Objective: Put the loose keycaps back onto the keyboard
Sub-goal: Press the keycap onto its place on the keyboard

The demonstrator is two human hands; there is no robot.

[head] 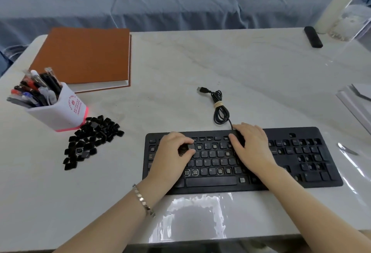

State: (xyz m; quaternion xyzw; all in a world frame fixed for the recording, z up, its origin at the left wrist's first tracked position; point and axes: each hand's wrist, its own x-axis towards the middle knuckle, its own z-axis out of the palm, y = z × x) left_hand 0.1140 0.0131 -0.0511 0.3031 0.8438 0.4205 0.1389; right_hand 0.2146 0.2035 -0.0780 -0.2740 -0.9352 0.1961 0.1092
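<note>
Our left hand [174, 152] curls over the left letter rows of the keyboard [297, 132], thumb and forefinger pinching one keycap [187, 148]. Our right hand [253, 148] lies flat, fingers relaxed, on the upper middle rows. We count one keyboard, its long axis running left to right, close to the near edge of the table [200, 62]. One pile of loose keycaps [90, 140], too many to count, lies to the left beside one pen cup [58, 112], with bare marble between pile and keyboard.

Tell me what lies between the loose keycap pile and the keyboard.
Only bare white tabletop separates the keycap pile from the keyboard, as the head view shows.
</note>
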